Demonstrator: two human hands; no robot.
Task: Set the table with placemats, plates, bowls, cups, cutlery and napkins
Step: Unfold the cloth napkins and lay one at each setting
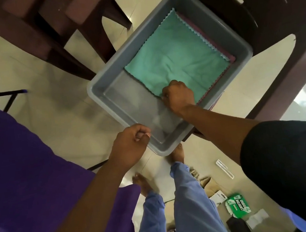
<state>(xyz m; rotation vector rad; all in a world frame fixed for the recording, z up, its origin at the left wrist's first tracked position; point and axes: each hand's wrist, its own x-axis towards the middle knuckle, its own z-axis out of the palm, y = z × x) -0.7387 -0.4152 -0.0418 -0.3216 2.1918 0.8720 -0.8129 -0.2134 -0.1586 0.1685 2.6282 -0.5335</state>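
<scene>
A grey plastic tub (106,94) sits at the corner of a dark wooden table. Inside it lies a teal napkin (175,54) with zigzag edges, on top of a maroon cloth (214,43) that shows along its right side. My right hand (177,95) reaches into the tub and pinches the near corner of the teal napkin. My left hand (130,146) is beside the tub's near rim with its fingers curled; whether it grips the rim is unclear. A purple cloth (24,167) hangs over my left forearm.
Dark wooden chairs (54,21) stand beyond the tub on the left. The glass-topped table (305,95) runs to the right. On the tiled floor near my feet lie a green packet (237,205), papers and a white strip (224,168).
</scene>
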